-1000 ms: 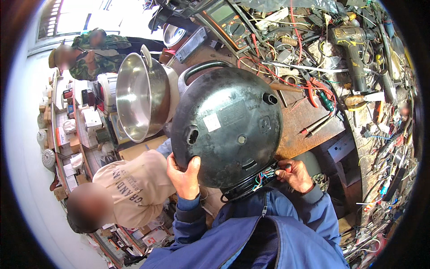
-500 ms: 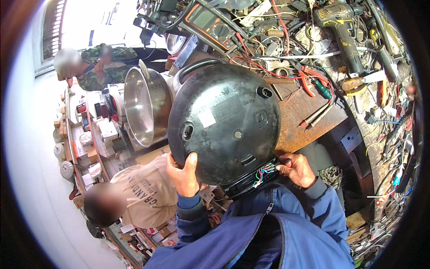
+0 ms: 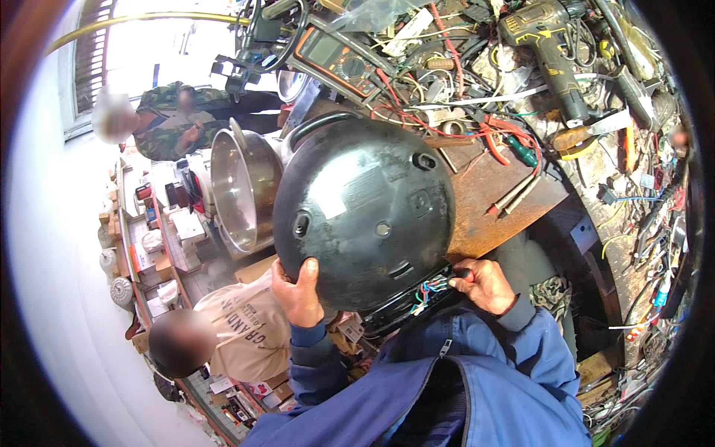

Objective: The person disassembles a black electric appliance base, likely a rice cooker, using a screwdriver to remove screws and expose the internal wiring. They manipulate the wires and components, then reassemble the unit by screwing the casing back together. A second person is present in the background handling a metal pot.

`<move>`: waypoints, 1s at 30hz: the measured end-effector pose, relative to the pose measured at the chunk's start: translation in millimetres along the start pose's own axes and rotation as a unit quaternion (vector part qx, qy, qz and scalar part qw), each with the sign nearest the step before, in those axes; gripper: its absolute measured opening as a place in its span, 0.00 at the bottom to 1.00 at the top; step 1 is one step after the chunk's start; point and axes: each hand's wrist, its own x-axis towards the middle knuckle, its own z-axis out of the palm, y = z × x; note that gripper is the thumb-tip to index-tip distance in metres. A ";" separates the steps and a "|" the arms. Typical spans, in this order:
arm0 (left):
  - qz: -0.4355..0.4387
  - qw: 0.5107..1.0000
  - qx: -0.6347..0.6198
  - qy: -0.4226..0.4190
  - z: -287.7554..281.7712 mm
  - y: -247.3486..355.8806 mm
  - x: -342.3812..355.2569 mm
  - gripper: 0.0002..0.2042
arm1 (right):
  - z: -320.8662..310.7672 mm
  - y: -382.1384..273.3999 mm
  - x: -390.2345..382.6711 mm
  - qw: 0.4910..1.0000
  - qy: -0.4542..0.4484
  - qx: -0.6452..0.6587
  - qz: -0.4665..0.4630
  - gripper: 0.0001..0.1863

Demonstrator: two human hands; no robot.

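Observation:
A large round black electric cooker body (image 3: 365, 216), its underside facing me, is tilted up at the bench edge against my lap. My left hand (image 3: 299, 292) grips its lower left rim, thumb on the underside and fingers behind. At the near end, a black housing (image 3: 383, 316) lies open with a bundle of coloured wires (image 3: 428, 292) showing. Beside these wires, my right hand (image 3: 488, 285) is closed on a screwdriver (image 3: 463, 275) with a red and black handle. Its tip, by the wires, is too small to make out.
Rusty bench top (image 3: 499, 208) carries test probes (image 3: 514, 195), red-handled pliers (image 3: 494, 141) and a multimeter (image 3: 339, 59). A drill (image 3: 551, 56) lies among cable clutter. A steel pot (image 3: 246, 190) stands left. One person (image 3: 249, 328) is close on the left, another (image 3: 167, 123) farther off.
The whole view has shifted slightly, so bench and cooker appear farther left. Both hands keep their places on the cooker and at the wires. The far person's hand has moved.

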 end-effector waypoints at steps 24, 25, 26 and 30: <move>-0.202 0.938 -0.283 0.015 -37.6 -198.9 -1.3 0.29 | 4.2 -48.1 1.7 0.995 0.002 -0.100 0.016 0.13; -0.207 0.938 -0.280 0.001 -36.0 -200.5 -1.5 0.30 | -0.1 -55.2 1.2 0.993 0.012 -0.116 0.026 0.14; -0.212 0.937 -0.277 -0.012 -32.6 -200.3 2.0 0.31 | -3.3 -58.2 0.8 0.991 0.024 -0.125 0.044 0.14; -0.257 0.914 -0.315 -0.008 -19.4 -221.1 2.8 0.33 | -18.1 -66.5 8.0 0.983 0.089 -0.163 0.017 0.15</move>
